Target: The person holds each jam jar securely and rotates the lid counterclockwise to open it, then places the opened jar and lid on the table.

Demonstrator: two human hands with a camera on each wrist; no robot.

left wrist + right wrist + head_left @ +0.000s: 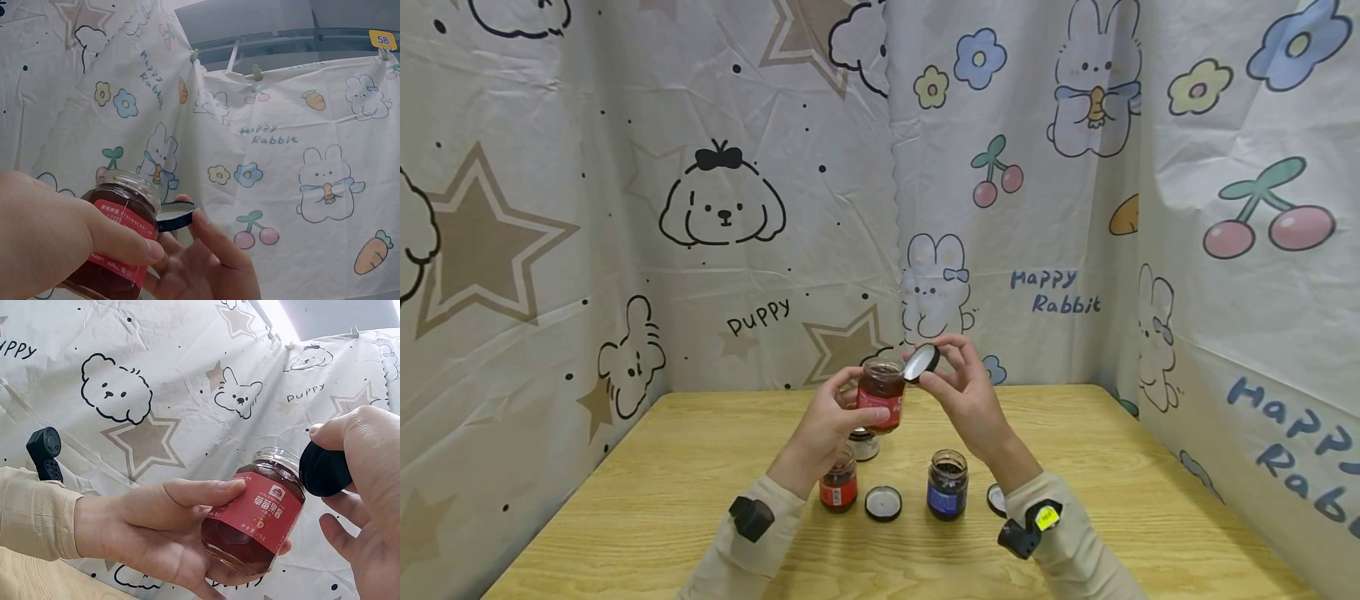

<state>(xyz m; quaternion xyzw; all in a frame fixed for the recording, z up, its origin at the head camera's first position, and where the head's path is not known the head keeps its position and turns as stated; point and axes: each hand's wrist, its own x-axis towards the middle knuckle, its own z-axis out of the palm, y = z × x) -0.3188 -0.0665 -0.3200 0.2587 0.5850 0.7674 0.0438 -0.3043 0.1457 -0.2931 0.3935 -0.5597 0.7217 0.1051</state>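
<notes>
Above the table, my left hand grips a glass jar of strawberry jam around its red label. The jar's mouth is uncovered and dark red jam shows inside. Between thumb and fingers, my right hand pinches a black lid. That lid is tilted on edge right beside the jar's rim, its white inside facing the jar in the head view. Below my left wrist stands another red-labelled jar, partly hidden by the arm. A blue-labelled jar with dark contents stands uncovered between my forearms.
On the table, one lid lies white side up between the two standing jars. A second lid is partly covered by my right forearm. Behind the held jar stands a further jar, mostly hidden. Printed curtains surround the table.
</notes>
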